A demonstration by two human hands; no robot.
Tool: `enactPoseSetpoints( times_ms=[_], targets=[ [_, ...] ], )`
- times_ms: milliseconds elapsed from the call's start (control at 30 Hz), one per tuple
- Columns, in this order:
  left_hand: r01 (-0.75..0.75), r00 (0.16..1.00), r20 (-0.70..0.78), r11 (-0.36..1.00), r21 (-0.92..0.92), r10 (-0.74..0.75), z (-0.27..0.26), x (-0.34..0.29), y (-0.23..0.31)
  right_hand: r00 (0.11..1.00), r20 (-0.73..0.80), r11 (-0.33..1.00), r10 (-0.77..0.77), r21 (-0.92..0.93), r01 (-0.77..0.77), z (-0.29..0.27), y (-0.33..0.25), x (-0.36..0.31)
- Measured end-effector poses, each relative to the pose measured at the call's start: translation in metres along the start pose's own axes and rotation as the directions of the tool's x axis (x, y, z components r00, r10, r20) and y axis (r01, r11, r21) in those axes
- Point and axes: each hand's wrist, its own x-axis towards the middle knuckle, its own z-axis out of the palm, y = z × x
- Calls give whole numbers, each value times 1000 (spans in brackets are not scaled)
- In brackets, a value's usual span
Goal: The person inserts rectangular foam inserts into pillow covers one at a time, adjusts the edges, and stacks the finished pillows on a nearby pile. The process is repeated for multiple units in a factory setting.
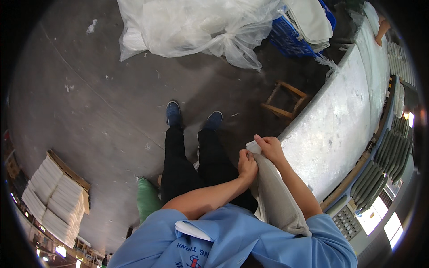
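A beige-grey cushion [279, 198] with a paler underside stands on edge across my lap, its lower end against my blue shirt. At its far end, my left hand [247, 166] is closed on the edge with bent fingers. My right hand [270, 148] pinches the same end from the other side, thumb up, beside a small white flap [253, 146]. The two hands are close together. What exactly lies between the fingertips is too small to tell.
A long white-topped table [330, 129] runs along my right, with a wooden stool frame [286, 100] by it. Ahead are a large clear plastic bag [192, 27] and a blue crate [288, 40] of pale cushions. White stacks [58, 201] stand left. Another person's hand [382, 31] shows far right.
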Motion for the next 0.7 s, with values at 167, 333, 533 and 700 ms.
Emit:
enactPoseSetpoints(
  times_ms=[167,333,533,700],
  targets=[
    [47,996,-76,998,47,-43,11,8,10,989,-106,981,-101,-178,81,-1,4,3],
    [18,994,-111,999,31,-15,13,12,5,991,-122,988,-48,139,65,-6,27,-15],
    [42,981,-188,999,22,-37,20,14,2,983,-152,995,-102,4,104,3,23,-9],
    [89,970,-232,994,65,-72,19,44,-4,954,-230,964,-194,-223,142,10,9,-2]
  ],
)
